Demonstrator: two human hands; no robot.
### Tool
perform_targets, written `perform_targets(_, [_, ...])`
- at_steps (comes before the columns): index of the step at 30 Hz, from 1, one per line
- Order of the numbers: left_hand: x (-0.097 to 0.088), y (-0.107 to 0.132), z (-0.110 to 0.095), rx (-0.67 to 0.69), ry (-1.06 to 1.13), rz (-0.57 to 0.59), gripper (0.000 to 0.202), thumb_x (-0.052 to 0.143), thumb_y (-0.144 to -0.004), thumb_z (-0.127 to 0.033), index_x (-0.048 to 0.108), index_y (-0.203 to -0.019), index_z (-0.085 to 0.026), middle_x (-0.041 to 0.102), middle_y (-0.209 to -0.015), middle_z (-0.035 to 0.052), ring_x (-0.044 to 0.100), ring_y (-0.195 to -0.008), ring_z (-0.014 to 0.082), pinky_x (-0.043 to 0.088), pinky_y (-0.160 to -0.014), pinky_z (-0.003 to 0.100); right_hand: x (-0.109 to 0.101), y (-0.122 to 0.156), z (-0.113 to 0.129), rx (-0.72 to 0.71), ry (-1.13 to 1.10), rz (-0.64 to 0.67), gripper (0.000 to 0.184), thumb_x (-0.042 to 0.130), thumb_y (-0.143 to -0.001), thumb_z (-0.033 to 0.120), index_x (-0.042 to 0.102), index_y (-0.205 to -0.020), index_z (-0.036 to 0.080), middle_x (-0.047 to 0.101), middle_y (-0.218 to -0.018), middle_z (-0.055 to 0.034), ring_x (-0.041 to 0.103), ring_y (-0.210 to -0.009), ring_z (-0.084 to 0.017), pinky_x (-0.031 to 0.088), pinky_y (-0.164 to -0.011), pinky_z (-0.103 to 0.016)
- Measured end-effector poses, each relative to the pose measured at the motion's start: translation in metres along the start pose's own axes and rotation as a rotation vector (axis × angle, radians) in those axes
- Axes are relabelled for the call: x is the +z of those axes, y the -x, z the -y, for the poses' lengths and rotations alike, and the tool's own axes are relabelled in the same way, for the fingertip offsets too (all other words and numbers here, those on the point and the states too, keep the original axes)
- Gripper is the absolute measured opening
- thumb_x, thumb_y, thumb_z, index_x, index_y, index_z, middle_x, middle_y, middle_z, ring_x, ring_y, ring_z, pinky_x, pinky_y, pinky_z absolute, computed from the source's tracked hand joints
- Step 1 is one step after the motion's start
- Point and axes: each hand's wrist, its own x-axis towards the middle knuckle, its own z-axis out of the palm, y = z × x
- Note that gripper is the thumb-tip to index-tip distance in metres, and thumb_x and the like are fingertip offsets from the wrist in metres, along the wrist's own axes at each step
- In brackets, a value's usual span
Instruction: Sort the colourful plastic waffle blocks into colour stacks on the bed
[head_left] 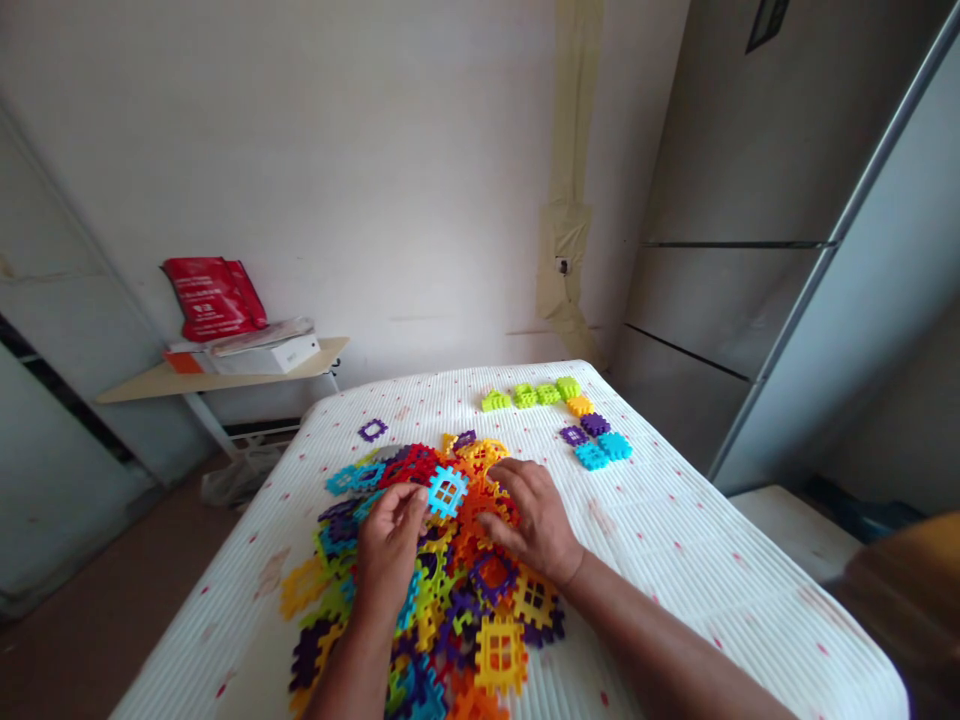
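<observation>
Between the thumb and fingers of my left hand (391, 535) is a light blue window-shaped interlocking block (447, 492), held up above the pile. My right hand (534, 515) is spread over the right side of the heap, its fingers apart near the orange pieces (474, 515). Beneath both hands lies a large mixed pile of flat plastic interlocking blocks (442, 610) in red, yellow, green, purple, blue and orange. A yellow window block (501, 655) lies at the near side of the heap. Whether my right fingertips touch a piece I cannot tell.
Small groups stand at the table's far right: green blocks (536, 394), a yellow block (580, 405), purple blocks (595, 424) and light blue blocks (615, 446). One purple block (373, 430) lies apart at far left. A refrigerator (720, 300) stands right; a side shelf (150, 384) holds a red bag (214, 300).
</observation>
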Motion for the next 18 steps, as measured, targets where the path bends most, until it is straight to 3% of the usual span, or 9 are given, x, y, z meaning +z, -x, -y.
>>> perform_targets(5, [0.003,0.003,0.001,-0.043,0.035,0.085,0.033,0.060,-0.075,-0.049,0.058,-0.082,-0.017,0.052,-0.054,-0.0052,0.048,-0.053,0.0106,0.039,-0.052,0.020,0.009,-0.001,0.027,-0.055,-0.026,0.051,0.048,0.057,-0.084,0.044,0.050,-0.123,0.017,0.057,-0.115,-0.0127,0.052,-0.101,-0.025,0.043,-0.085,-0.041])
perform_targets(18, [0.010,0.007,0.002,-0.082,0.093,0.135,0.036,0.062,-0.073,-0.051,0.059,-0.082,-0.017,0.057,-0.058,-0.0025,0.051,-0.054,0.0120,0.043,-0.053,0.022,0.009,0.002,0.019,-0.004,0.025,0.081,0.042,0.056,-0.085,0.038,0.052,-0.120,0.017,0.060,-0.109,-0.0109,0.052,-0.095,-0.023,0.040,-0.082,-0.037])
